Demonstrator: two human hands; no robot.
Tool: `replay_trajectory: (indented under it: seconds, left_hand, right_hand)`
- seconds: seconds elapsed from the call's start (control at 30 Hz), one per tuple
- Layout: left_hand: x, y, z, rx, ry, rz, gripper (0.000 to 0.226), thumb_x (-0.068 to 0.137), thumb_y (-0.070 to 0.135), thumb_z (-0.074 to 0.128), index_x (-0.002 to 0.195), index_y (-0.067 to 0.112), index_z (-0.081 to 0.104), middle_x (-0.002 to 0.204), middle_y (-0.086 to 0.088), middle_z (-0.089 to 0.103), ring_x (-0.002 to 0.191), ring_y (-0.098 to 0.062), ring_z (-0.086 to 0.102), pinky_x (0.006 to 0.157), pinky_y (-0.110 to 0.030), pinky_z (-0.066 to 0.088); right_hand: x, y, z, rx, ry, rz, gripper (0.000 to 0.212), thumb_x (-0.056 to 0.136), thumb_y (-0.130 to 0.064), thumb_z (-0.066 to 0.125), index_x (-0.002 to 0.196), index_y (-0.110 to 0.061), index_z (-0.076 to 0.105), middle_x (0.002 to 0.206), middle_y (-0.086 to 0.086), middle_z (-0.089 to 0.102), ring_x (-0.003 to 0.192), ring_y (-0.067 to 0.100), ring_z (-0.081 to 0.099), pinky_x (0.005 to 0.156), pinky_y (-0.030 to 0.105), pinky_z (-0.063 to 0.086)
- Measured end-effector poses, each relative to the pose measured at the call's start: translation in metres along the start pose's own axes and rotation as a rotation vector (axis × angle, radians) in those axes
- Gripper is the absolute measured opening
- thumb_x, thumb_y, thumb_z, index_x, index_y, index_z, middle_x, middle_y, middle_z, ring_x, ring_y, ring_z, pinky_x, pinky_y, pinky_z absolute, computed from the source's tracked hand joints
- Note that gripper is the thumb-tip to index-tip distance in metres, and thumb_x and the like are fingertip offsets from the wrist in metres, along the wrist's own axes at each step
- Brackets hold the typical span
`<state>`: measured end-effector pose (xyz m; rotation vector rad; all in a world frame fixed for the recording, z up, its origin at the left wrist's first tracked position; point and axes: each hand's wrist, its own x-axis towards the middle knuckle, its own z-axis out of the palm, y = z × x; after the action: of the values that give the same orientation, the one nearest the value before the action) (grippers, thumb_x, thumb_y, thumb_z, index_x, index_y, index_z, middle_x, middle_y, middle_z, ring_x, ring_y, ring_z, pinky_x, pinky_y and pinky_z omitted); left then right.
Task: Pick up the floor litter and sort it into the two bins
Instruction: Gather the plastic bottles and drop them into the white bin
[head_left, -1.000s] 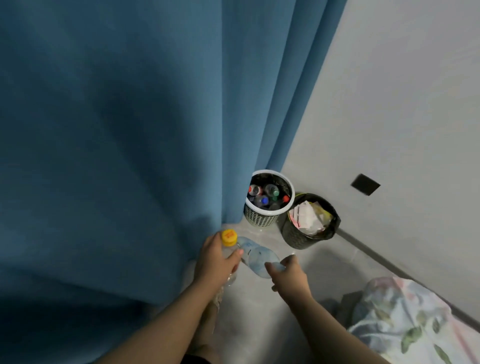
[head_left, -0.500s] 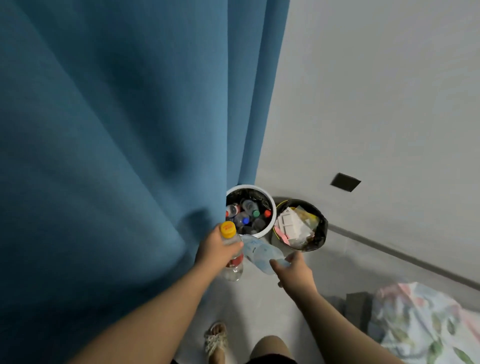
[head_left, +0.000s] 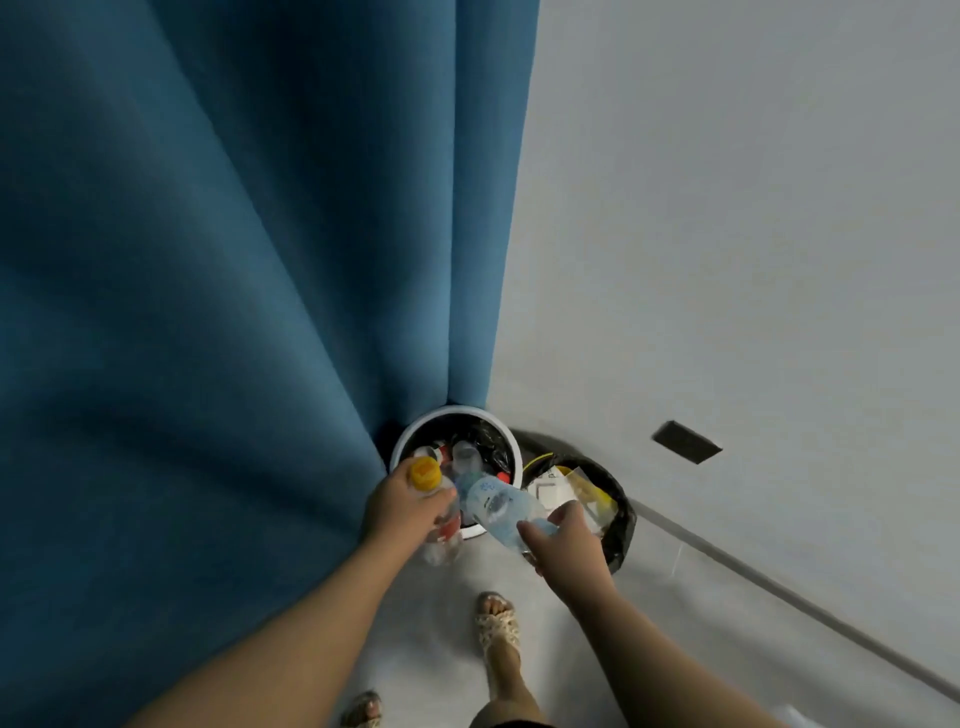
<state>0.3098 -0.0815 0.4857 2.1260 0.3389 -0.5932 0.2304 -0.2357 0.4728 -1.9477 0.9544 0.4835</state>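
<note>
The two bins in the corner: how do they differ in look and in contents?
The white-rimmed bin has a pale rim round a black liner; the black bin is dark all over. The white-rimmed bin holds plastic bottles; the black bin holds paper and yellow wrappers. The white-rimmed bin stands against the blue curtain; the black bin stands nearer the wall. Both are round and open-topped.

My left hand (head_left: 400, 512) wraps the middle of the clear plastic bottle with the yellow cap (head_left: 426, 474), hiding most of its red label. My right hand (head_left: 566, 545) covers one end of the crumpled clear water bottle (head_left: 493, 506), whose blue print is too small to read. Hands and bottles hide the near rim of the white-rimmed round bin (head_left: 457, 413). My wrist blocks part of the black-lined bin (head_left: 621, 525). The bottom edge cuts off my left sandal (head_left: 363, 712).
</note>
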Motion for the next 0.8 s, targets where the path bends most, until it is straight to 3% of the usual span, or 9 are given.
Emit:
replay_trajectory:
  seconds: [0.1, 0.43, 0.53, 0.63, 0.7, 0.8]
  left_hand:
    - [0.016, 0.013, 0.018, -0.017, 0.091, -0.037, 0.036, 0.077, 0.023, 0.073, 0.112, 0.018, 0.063, 0.11, -0.011, 0.067, 0.103, -0.031, 0.061, 0.087, -0.034, 0.05]
    - [0.076, -0.011, 0.049, -0.152, 0.27, -0.179, 0.036, 0.077, 0.019, 0.075, 0.109, 0.011, 0.06, 0.099, -0.007, 0.062, 0.098, -0.028, 0.06, 0.083, -0.031, 0.046]
    - [0.108, -0.038, 0.056, -0.28, 0.338, -0.249, 0.031, 0.066, 0.028, 0.082, 0.088, 0.018, 0.061, 0.097, -0.011, 0.067, 0.093, -0.032, 0.065, 0.085, -0.045, 0.054]
    - [0.143, -0.068, 0.066, -0.351, 0.379, -0.332, 0.037, 0.052, 0.042, 0.077, 0.072, 0.018, 0.057, 0.088, -0.015, 0.068, 0.083, -0.034, 0.068, 0.074, -0.053, 0.057]
    - [0.158, -0.067, 0.07, -0.472, 0.387, -0.366, 0.038, 0.058, 0.034, 0.075, 0.082, 0.009, 0.061, 0.091, -0.016, 0.067, 0.08, -0.031, 0.067, 0.066, -0.045, 0.06]
    - [0.183, -0.077, 0.081, -0.655, 0.386, -0.348, 0.021, 0.08, 0.001, 0.065, 0.098, 0.003, 0.055, 0.086, -0.01, 0.061, 0.07, -0.016, 0.06, 0.052, -0.022, 0.057]
  right_hand:
    - [0.029, -0.004, -0.015, -0.059, -0.025, -0.008, 0.034, 0.086, -0.038, 0.06, 0.105, -0.017, 0.041, 0.096, 0.002, 0.056, 0.088, 0.024, 0.064, 0.078, 0.044, 0.057]
    - [0.101, 0.011, 0.001, -0.051, -0.087, 0.047, 0.031, 0.086, -0.038, 0.061, 0.099, -0.023, 0.037, 0.094, 0.002, 0.057, 0.086, 0.024, 0.064, 0.076, 0.045, 0.058]
    - [0.124, 0.015, 0.013, -0.091, -0.083, 0.038, 0.029, 0.088, -0.037, 0.057, 0.1, -0.02, 0.037, 0.092, 0.001, 0.053, 0.085, 0.024, 0.061, 0.076, 0.039, 0.055]
    - [0.147, 0.017, 0.029, -0.095, -0.106, 0.03, 0.03, 0.089, -0.038, 0.056, 0.102, -0.021, 0.035, 0.094, 0.001, 0.054, 0.085, 0.025, 0.061, 0.075, 0.037, 0.053]
    - [0.163, 0.018, 0.04, -0.095, -0.104, 0.03, 0.03, 0.09, -0.038, 0.056, 0.103, -0.021, 0.035, 0.092, 0.001, 0.054, 0.085, 0.025, 0.061, 0.078, 0.038, 0.053]
    - [0.187, 0.018, 0.057, -0.112, -0.095, 0.035, 0.031, 0.089, -0.035, 0.057, 0.107, -0.019, 0.037, 0.095, 0.003, 0.056, 0.091, 0.028, 0.061, 0.081, 0.039, 0.051]
